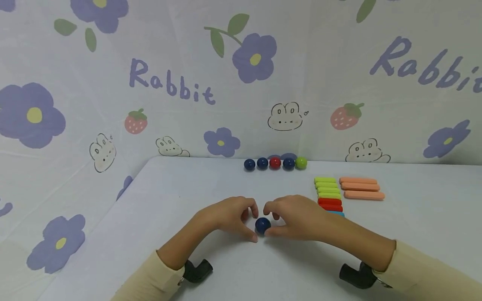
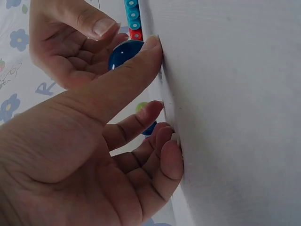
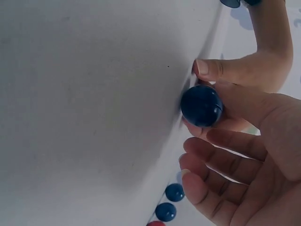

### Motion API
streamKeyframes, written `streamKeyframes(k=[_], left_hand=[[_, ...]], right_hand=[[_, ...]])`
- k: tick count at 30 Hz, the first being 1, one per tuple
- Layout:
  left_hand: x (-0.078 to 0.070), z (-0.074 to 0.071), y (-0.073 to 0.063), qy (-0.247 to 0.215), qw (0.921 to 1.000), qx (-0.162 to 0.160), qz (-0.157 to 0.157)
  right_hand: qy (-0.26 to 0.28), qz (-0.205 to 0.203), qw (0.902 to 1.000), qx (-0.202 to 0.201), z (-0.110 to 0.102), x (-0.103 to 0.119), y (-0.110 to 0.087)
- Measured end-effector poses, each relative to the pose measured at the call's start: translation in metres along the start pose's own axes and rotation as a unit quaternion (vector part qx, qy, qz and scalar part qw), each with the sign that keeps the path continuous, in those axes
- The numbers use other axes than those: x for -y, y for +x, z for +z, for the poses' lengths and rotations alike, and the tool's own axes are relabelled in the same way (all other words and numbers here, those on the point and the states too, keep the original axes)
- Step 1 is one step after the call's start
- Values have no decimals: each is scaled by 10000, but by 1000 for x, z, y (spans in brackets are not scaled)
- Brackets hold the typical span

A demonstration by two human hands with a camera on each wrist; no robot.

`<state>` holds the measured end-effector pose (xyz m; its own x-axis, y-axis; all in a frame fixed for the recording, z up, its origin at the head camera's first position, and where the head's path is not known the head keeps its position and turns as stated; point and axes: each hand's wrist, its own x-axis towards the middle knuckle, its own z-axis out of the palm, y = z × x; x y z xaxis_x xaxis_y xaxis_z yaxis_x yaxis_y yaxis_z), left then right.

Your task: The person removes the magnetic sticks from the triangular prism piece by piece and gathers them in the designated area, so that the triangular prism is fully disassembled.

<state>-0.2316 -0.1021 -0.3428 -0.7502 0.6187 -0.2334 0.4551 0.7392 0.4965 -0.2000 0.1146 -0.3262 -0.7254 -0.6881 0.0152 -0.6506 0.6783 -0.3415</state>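
A glossy dark blue ball (image 1: 262, 226) sits on the white table between both hands. Just left of it is my left hand (image 1: 230, 215), its fingers and thumb loosely curved and holding nothing. From the other side my right hand (image 1: 301, 218) reaches in, its thumb tip right beside the ball; whether it touches is hard to tell. In the right wrist view the ball (image 3: 201, 105) stands by the right thumb, with the other fingers apart from it. The left thumb partly covers the ball (image 2: 123, 52) in the left wrist view.
Blue, red and green balls (image 1: 275, 163) stand in a row at the table's back edge. Right of the hands lie yellow-green sticks (image 1: 326, 187), red sticks (image 1: 330, 205), a partly hidden blue stick (image 1: 336, 213) and orange sticks (image 1: 361, 187). A printed cloth (image 1: 173, 121) hangs behind.
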Motion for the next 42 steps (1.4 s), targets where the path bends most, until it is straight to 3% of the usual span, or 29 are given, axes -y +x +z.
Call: streamKeyframes(k=[11,14,19,25,30,37,42], left_hand=[[1,1,0,-24,9996,-51,276],[0,2,2,-45,9998,-31,207],[-1,2,5,-108,9999,55,80],[-1,2,5,-24,10000,76,53],[-1,2,4,0,10000,79,-19],[0,1,3,-78,9999,135,3],[3,0,0,-59,9999,101,-29]], right_hand=[[180,-363,9991,150,5,2,19],[187,-407,9983,375,-1,-1,23],[-102,-88,9971,750,-23,-6,34],[-449,184,9988,101,-53,-23,59],[-455,327,9979,-320,-61,-38,90],[-420,810,9951,-391,-55,-43,128],[-514,814,9949,-294,-45,-39,154]])
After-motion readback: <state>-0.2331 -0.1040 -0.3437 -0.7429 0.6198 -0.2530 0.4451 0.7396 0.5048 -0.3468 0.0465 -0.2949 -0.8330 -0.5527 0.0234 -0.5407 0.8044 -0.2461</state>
